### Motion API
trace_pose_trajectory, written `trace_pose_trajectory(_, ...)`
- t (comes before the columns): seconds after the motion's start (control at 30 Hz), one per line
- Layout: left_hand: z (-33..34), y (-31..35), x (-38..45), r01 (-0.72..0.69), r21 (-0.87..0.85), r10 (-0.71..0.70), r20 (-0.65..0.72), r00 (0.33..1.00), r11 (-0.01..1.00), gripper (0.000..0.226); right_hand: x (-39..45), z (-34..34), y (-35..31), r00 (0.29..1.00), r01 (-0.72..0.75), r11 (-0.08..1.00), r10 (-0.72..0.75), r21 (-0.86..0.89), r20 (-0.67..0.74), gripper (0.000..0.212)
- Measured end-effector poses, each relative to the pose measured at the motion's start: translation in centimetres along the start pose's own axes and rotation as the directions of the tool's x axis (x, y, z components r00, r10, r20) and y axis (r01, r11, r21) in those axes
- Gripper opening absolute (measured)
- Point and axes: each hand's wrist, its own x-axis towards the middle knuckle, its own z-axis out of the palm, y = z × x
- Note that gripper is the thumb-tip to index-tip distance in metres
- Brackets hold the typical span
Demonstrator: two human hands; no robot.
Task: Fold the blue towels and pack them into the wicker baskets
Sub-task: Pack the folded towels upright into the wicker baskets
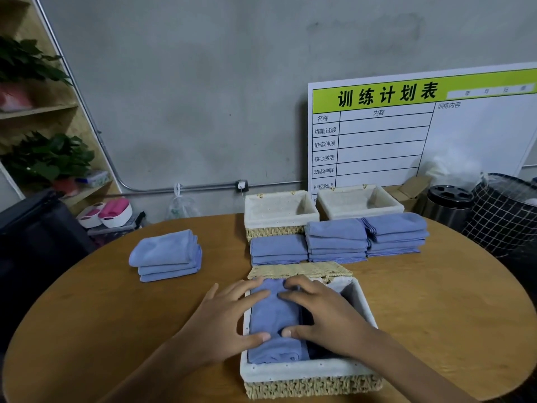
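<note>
Folded blue towel (274, 318) lies in the left half of the near wicker basket (305, 370), long axis running away from the person. Left hand (223, 318) and right hand (325, 312) both rest flat on it, grip open, fingers spread, pressing down. Right half looks unfilled; the nearest stack (167, 255) sits on the tabletop (116, 315), closer to the left hand.

White board (421, 135) headed 训练计划表; rows 名称, 内容, 练前过渡, 静态伸展, 核心激活, 动态伸展
</note>
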Motion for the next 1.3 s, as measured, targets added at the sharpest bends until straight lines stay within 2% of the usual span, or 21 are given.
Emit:
trace_pose_trajectory(0.13,-0.4,0.1,0.0,0.003,0.066,-0.012,0.139,0.99,0.998,0.097,0.3,-0.2,0.1,0.987,-0.034,0.998,0.043,-0.057,0.157,0.093)
trace_pose_trajectory(0.2,-0.5,0.3,0.2,-0.001,0.099,-0.016,0.165,0.986,0.995,0.098,0.2,-0.2,0.0,0.981,-0.052,0.998,0.06,-0.048,0.185,0.096)
trace_pose_trajectory(0.37,-1.4,1.2,0.4,-0.029,0.206,-0.02,0.231,0.973,0.978,0.097,0.0,-0.8,-0.5,0.966,-0.086,0.996,0.084,-0.001,0.243,0.088)
trace_pose_trajectory(0.5,-3.3,1.1,0.7,-0.042,0.099,0.017,0.241,0.97,0.994,0.086,0.2,-1.4,-0.6,0.948,-0.116,0.993,0.112,-0.007,0.298,0.088)
trace_pose_trajectory(0.63,-2.7,1.0,0.4,-0.05,0.037,0.038,0.272,0.962,0.998,0.086,0.3,-0.9,-1.0,0.954,-0.079,0.995,0.092,-0.06,0.284,0.085)
trace_pose_trajectory(0.83,-2.2,1.8,1.0,-0.072,0.103,0.037,0.307,0.951,0.992,0.092,0.4,-0.5,-1.5,0.96,-0.057,0.991,0.089,-0.123,0.266,0.081)
trace_pose_trajectory(0.93,-2.9,1.5,1.6,-0.079,0.059,0.052,0.372,0.927,0.995,0.095,1.0,-1.5,-1.1,0.95,-0.062,0.994,0.085,-0.087,0.3,0.086)
trace_pose_trajectory(1.0,-3.9,0.8,2.3,-0.065,0.024,0.049,0.425,0.904,0.998,0.09,1.6,-2.9,-0.8,0.966,-0.091,0.996,0.087,0.008,0.242,0.08)
trace_pose_trajectory(1.03,-4.7,0.3,2.7,-0.064,-0.023,0.068,0.393,0.917,0.998,0.08,2.1,-3.8,-0.4,0.979,-0.125,0.99,0.111,0.072,0.172,0.067)
trace_pose_trajectory(1.07,-5.5,-0.2,3.2,-0.059,-0.103,0.088,0.303,0.949,0.993,0.066,2.8,-4.7,0.1,0.985,-0.161,0.979,0.152,0.128,0.077,0.051)
trace_pose_trajectory(1.1,-6.3,-0.6,4.1,-0.034,-0.194,0.069,0.172,0.983,0.98,0.054,3.6,-5.5,0.6,0.978,-0.201,0.968,0.206,0.153,-0.019,0.036)
trace_pose_trajectory(1.17,-7.2,-1.7,6.2,0.011,-0.355,-0.031,-0.052,0.998,0.935,0.035,5.2,-6.4,2.2,0.945,-0.259,0.953,0.284,0.157,-0.164,0.021)
trace_pose_trajectory(1.23,-7.5,-2.6,9.0,0.05,-0.335,-0.115,-0.178,0.977,0.941,0.032,6.4,-6.2,4.3,0.929,-0.292,0.941,0.322,0.172,-0.184,0.019)
trace_pose_trajectory(1.3,-6.8,-3.7,12.7,0.07,-0.213,-0.115,-0.205,0.972,0.975,0.031,7.5,-5.4,6.4,0.919,-0.34,0.927,0.363,0.157,-0.154,0.019)
